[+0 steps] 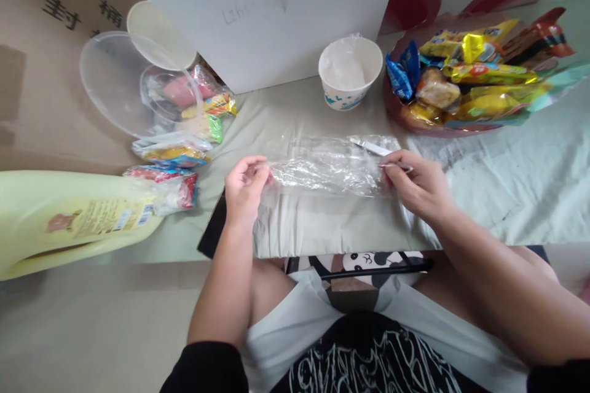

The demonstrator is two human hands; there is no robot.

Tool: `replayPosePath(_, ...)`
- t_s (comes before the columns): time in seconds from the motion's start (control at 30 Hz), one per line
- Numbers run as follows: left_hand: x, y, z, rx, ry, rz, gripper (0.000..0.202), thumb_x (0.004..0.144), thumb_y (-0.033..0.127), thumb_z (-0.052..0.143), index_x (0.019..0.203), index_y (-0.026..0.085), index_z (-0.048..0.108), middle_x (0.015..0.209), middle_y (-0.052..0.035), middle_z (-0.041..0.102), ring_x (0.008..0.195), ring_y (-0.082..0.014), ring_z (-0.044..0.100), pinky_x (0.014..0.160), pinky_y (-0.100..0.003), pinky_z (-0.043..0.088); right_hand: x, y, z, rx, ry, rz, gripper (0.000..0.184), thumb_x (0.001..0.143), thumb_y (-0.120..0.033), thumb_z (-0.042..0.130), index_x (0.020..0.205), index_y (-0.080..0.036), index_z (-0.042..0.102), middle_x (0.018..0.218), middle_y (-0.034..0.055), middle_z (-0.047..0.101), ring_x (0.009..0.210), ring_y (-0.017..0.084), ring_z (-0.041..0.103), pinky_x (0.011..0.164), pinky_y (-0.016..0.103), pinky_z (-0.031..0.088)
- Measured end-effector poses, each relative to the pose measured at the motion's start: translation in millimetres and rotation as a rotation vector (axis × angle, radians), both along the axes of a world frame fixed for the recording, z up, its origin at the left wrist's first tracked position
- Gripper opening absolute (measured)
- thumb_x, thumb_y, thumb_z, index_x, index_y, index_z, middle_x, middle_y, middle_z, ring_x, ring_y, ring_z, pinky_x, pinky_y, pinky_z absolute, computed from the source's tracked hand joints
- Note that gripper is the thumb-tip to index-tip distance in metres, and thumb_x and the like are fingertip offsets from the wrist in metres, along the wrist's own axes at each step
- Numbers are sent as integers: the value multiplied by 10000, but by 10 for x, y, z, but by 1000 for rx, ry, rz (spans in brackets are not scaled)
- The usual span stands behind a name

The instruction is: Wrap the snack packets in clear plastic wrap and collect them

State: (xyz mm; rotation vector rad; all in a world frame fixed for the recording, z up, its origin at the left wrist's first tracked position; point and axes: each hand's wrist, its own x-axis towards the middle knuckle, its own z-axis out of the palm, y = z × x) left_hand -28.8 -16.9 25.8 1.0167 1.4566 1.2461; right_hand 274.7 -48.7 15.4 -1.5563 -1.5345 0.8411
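A clear plastic bag (pixel 329 166) lies stretched flat on the pale cloth-covered table (pixel 507 184) in front of me. My left hand (pixel 244 187) pinches its left end with closed fingers. My right hand (pixel 415 184) pinches the right end, near the bag's white sealing strip. The bag looks empty. Behind it stands a white paper bowl (pixel 350 72) lined with clear plastic.
A red tray of wrapped snacks (pixel 465 83) sits at the back right. At the left lie bagged snacks (pixel 173 150), a clear plastic lid (pixel 110 83), a round tub and a yellow bottle (pixel 69 218) on its side. A white box (pixel 276 6) stands behind.
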Motion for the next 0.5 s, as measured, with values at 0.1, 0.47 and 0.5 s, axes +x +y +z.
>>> replayPosePath(0.1, -46, 10, 1, -8, 41, -88, 356, 672, 238, 811, 993, 213, 661, 721, 20, 688, 648, -119, 657, 637, -211, 536, -24, 18, -14, 15, 98, -76, 92, 920, -268, 564, 878, -246, 643, 634, -19, 653, 568, 149, 635, 548, 278, 504)
replayPosePath(0.47, 5, 33, -113, -12, 83, -61, 226, 833, 399, 735, 893, 209, 629, 680, 41, 606, 351, -34, 401, 307, -169, 255, -6, 39, 47, -82, 87, -200, 173, 933, -298, 529, 800, -232, 617, 544, -41, 556, 443, 116, 489, 477, 271, 386)
replayPosePath(0.5, -1, 36, -128, -13, 115, -73, 217, 857, 409, 711, 899, 212, 630, 660, 48, 592, 344, -30, 374, 310, -167, 246, -5, 38, 60, -77, 48, -181, 218, 928, -299, 516, 749, -227, 618, 546, -30, 565, 476, 123, 512, 512, 278, 399)
